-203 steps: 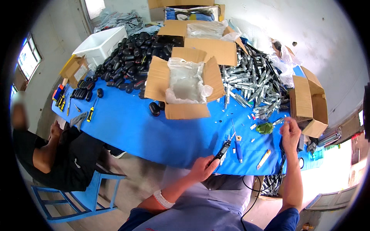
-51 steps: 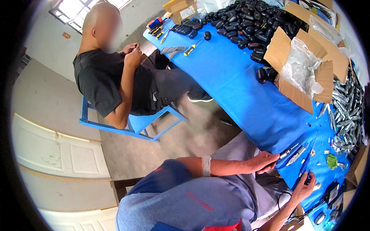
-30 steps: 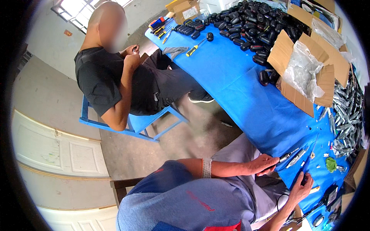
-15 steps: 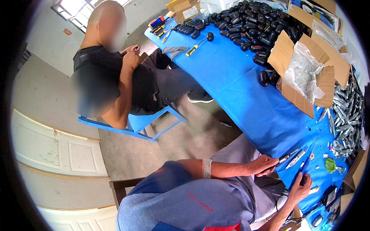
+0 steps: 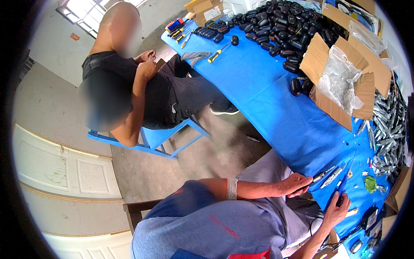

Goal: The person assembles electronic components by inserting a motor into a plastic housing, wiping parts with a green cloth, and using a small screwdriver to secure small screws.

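My left hand (image 5: 296,184) rests at the near edge of the blue table (image 5: 276,108), its fingers closed on the end of a thin dark metal tool (image 5: 320,176) that lies on the cloth. My right hand (image 5: 337,208) lies on the table a little further right, fingers over a blue-handled tool (image 5: 340,185); its grip is unclear. A silvery metal part (image 5: 333,177) sits between the two hands. A green rag (image 5: 370,183) lies just beyond my right hand.
A person in black sits on a blue chair (image 5: 155,139) at the left, hands together. An open cardboard box (image 5: 340,82) with clear plastic stands mid-table, black oval cases (image 5: 284,30) heaped behind it, silvery parts (image 5: 388,129) piled right. Screwdrivers (image 5: 217,52) lie far left.
Since several seconds ago my head has turned left, bringing the seated person into view. Over the last second both my hands stay at the table edge with hardly any movement.
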`<state>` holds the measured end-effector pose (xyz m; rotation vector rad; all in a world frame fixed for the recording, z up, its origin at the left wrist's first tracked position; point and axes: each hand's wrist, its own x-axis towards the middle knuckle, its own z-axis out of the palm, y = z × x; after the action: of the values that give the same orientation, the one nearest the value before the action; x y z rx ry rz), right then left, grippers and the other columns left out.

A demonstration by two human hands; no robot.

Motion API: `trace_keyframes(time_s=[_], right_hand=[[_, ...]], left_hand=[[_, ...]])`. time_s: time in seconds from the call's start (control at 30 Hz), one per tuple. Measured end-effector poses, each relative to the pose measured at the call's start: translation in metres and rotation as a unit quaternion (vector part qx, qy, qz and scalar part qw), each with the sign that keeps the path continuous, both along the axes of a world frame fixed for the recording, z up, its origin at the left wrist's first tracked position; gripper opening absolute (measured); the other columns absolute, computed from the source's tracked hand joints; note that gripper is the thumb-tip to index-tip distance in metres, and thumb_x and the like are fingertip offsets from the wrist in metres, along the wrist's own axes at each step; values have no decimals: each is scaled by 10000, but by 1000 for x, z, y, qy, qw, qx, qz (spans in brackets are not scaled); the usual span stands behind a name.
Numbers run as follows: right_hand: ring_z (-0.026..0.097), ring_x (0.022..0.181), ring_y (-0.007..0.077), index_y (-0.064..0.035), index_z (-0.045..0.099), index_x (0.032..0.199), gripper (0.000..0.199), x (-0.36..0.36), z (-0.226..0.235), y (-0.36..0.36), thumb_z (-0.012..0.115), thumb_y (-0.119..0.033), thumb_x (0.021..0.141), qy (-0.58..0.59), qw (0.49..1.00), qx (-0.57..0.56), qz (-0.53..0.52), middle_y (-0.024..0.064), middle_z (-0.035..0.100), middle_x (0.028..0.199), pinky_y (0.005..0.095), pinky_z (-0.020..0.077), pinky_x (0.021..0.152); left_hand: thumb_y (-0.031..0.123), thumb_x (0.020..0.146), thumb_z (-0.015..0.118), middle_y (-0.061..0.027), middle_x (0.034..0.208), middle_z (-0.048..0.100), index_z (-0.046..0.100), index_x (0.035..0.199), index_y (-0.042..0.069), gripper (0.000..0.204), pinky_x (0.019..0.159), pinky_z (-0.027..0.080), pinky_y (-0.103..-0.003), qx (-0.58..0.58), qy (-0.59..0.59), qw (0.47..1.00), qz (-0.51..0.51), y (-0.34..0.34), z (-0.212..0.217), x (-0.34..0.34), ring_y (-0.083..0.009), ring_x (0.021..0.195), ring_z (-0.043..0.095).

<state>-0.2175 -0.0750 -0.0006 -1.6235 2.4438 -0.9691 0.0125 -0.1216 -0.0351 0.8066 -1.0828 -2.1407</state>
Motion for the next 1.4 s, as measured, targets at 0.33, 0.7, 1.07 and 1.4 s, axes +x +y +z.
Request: trace_keyframes(time_s=[0.33, 0.7, 1.07, 1.4], right_hand=[[599, 807, 256, 24, 634, 1013, 323, -2, -3, 0, 694, -251, 855, -7, 1000, 9, -9, 132, 609, 958, 348, 487, 688], [600, 780, 250, 17, 631, 1026, 339, 1, -3, 0, 696, -267, 853, -12, 1000, 7, -21, 128, 603, 934, 347, 487, 674], [570, 744, 245, 25, 621, 1023, 339, 7, 3, -1, 697, -259, 855, -16, 1000, 5, -8, 133, 599, 917, 351, 470, 680], [563, 751, 239, 21, 618, 1030, 352, 8, 6, -4, 700, -271, 852, -8, 1000, 19, -18, 129, 587, 892, 351, 460, 681]], left_hand=[[596, 949, 392, 23, 455, 449, 515, 695, 85, 585, 342, 286, -221, -13, 2, 1000, -6, 0, 1, 1, -62, 337, 398], [608, 942, 397, 24, 460, 453, 510, 692, 87, 589, 341, 282, -219, -6, 0, 1000, -15, 6, -1, 4, -59, 339, 401], [603, 939, 413, 5, 451, 454, 525, 685, 74, 597, 340, 304, -236, 87, -31, 996, 14, 12, -11, 10, -81, 322, 394], [627, 919, 428, 5, 458, 463, 536, 668, 78, 613, 356, 318, -240, 110, -25, 993, 26, 8, -6, 10, -84, 336, 394]])
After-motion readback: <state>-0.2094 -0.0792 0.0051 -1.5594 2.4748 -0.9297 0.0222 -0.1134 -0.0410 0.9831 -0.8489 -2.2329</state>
